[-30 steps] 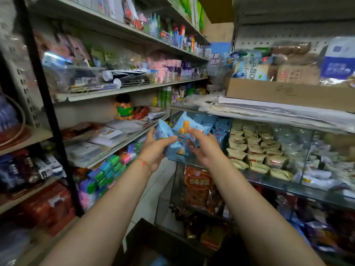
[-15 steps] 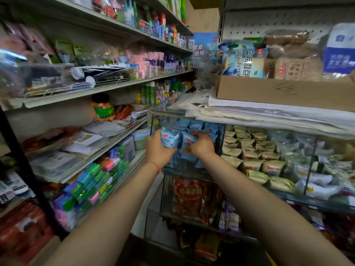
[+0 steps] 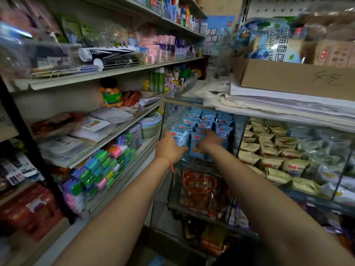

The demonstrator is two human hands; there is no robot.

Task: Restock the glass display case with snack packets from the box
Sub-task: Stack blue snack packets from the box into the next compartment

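A: We start from the glass display case. Its upper left compartment already holds several rows of blue snack packets, stacked back from the front edge.

B: And right of that compartment, tan packets fill the next bay; below it sits a red bag.

A: We have both hands at the front of the blue rows. Our left hand grips one blue packet; our right hand curls round its neighbour.

B: So we judge the restock well along (the supply box isn't clearly in view below the case, so what's left we cannot tell)
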